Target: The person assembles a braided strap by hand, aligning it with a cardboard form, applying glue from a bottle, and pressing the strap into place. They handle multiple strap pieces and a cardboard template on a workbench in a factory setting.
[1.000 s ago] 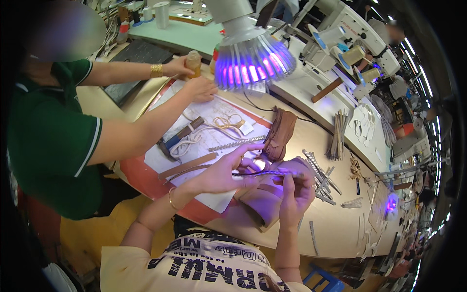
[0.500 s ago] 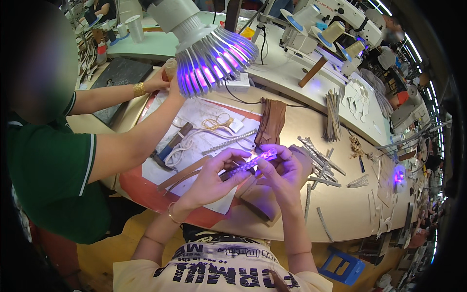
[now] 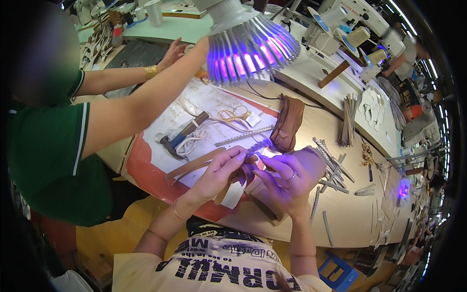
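Note:
Under the purple-lit lamp, my left hand (image 3: 221,170) is closed on a braided strap (image 3: 259,145), whose lit end points up and away to the right. A dark curled strip (image 3: 247,171) hangs below those fingers; whether it belongs to the same strap is hard to tell. Close to the strap's near side, my right hand (image 3: 288,181) has its fingers bent toward its thumb. What lies at those fingertips cannot be made out. A brown rounded form (image 3: 311,160) sits just beyond my right hand, and a brown leather bundle (image 3: 288,121) lies farther back.
A finned lamp (image 3: 253,48) hangs low over the table. To my left, a co-worker's arm (image 3: 141,109) reaches across. A hammer (image 3: 182,136) rests on white paper (image 3: 194,109). Silvery braided strips (image 3: 335,163) are piled at right; sewing machines (image 3: 374,24) stand behind.
My left hand has shifted right and no longer holds the strap level with my right hand; the strap's end now points up and away. The lamp appears farther right, and the co-worker's arms have moved.

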`<state>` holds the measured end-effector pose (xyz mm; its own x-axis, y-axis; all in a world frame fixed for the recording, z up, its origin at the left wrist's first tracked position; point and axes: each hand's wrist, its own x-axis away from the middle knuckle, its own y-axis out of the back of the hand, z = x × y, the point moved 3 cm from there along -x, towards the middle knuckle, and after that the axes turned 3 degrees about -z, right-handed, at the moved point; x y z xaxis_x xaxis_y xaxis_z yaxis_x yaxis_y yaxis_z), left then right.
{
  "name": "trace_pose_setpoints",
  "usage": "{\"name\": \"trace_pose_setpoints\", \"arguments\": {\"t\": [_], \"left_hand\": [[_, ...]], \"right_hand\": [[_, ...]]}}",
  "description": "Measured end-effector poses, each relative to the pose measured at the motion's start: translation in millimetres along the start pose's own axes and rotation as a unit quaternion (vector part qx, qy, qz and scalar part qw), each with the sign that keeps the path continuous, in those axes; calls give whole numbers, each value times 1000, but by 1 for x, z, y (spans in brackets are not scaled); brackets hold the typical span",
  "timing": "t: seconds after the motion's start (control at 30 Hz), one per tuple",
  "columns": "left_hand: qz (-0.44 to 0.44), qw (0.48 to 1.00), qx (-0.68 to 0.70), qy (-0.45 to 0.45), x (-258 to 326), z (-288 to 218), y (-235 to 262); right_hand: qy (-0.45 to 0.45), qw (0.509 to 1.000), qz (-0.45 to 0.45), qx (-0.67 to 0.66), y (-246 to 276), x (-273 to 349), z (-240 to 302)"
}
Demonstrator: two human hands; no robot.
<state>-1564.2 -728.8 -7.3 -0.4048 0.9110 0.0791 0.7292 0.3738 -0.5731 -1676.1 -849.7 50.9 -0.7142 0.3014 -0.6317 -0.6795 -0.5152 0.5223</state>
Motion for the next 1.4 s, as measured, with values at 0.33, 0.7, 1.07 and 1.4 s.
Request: {"name": "trace_pose_setpoints", "arguments": {"t": [0.33,0.7,1.07,1.4], "left_hand": [[-24,998,37,44,7,7,-6],[52,996,53,43,22,5,-26],[52,999,3,-4,26,1,-37],[24,999,21,-1,28,9,-38]], "right_hand": [[45,992,82,-88,13,-4,11],[-67,977,44,-199,13,6,-4],[-58,977,-19,-206,13,13,-3],[-73,979,-25,-191,12,18,-4]]}}
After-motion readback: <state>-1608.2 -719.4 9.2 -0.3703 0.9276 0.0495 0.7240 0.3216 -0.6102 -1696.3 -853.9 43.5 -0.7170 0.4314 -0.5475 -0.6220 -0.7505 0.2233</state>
